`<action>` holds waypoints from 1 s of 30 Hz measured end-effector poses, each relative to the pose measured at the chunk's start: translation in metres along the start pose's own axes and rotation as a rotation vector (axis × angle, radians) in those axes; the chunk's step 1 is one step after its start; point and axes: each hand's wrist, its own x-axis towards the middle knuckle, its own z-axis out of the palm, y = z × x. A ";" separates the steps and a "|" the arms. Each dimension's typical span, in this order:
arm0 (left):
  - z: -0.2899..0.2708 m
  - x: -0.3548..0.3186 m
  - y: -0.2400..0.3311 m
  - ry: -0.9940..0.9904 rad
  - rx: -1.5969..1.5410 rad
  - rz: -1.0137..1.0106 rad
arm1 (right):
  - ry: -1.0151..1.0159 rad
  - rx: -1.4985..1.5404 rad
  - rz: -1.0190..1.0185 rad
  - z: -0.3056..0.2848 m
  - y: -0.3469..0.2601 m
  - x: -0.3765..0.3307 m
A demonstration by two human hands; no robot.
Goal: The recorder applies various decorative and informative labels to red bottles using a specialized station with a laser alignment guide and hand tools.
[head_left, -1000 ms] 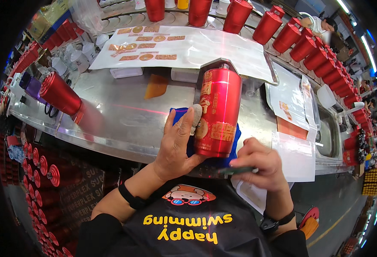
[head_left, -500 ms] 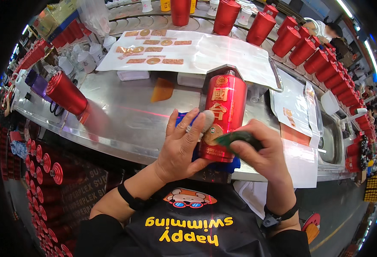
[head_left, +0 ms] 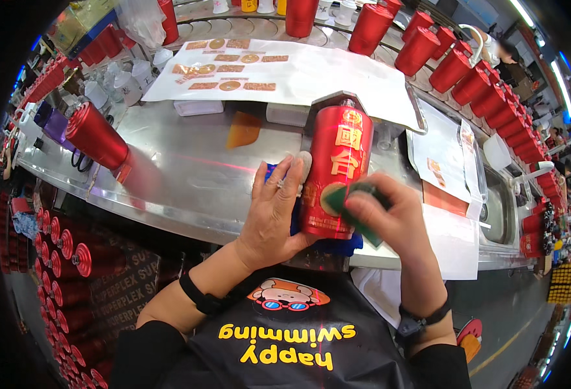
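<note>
A red bottle [head_left: 327, 146] with raised gold characters and a round gold label near its base lies tilted back in a dark cradle [head_left: 321, 102] in front of me. My left hand [head_left: 269, 214] grips its left side, fingers stretched upward along it and thumb by the base; a greyish cover sits on one fingertip. Pinched in my right hand [head_left: 389, 211] is a flat green scraper [head_left: 360, 223], its edge at the round label. A blue cloth [head_left: 344, 246] shows beneath the bottle's base.
A white sheet [head_left: 324, 71] with gold-red stickers spans the bench behind the cradle. Another red bottle [head_left: 97, 136] leans at left, and an amber plate [head_left: 243, 129] lies between. Red bottles [head_left: 451, 70] line a curved conveyor beyond. A sink [head_left: 502, 214] is at right.
The bottle has turned, carrying its gold characters and round label rightward. My right hand has shifted slightly right with the scraper, now angled downward. Bottles on the conveyor have moved left.
</note>
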 end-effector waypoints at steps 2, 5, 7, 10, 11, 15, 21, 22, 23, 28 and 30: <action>0.001 0.001 0.000 -0.023 0.016 -0.006 | 0.382 -0.251 -0.088 -0.006 0.006 0.010; 0.002 0.001 -0.003 -0.011 -0.001 0.008 | 0.135 -0.510 -0.492 0.001 0.006 -0.010; -0.002 -0.001 -0.004 -0.042 0.005 -0.016 | -0.192 -0.299 -0.514 0.003 -0.014 -0.024; 0.001 0.000 -0.004 -0.032 -0.042 -0.028 | -0.071 -0.274 -0.350 -0.009 -0.008 -0.026; 0.000 0.001 -0.003 -0.033 -0.042 -0.026 | 0.123 -0.358 -0.350 -0.008 -0.007 -0.024; -0.002 0.003 -0.003 -0.051 -0.010 0.003 | -0.291 -0.218 -0.501 -0.004 -0.016 -0.030; -0.009 -0.006 0.011 0.043 -0.047 0.116 | 0.031 -0.243 -0.361 -0.006 -0.005 -0.035; -0.011 -0.013 0.014 0.042 0.011 0.239 | 0.000 -0.056 -0.259 -0.002 -0.008 -0.041; -0.008 -0.016 0.019 0.064 -0.018 0.269 | 0.114 0.117 -0.005 0.002 -0.008 -0.047; -0.010 -0.020 0.008 -0.006 0.013 0.272 | 0.275 0.330 0.295 0.018 0.017 -0.048; -0.012 -0.025 0.001 -0.036 0.026 0.268 | 0.320 0.453 0.352 0.019 0.024 -0.051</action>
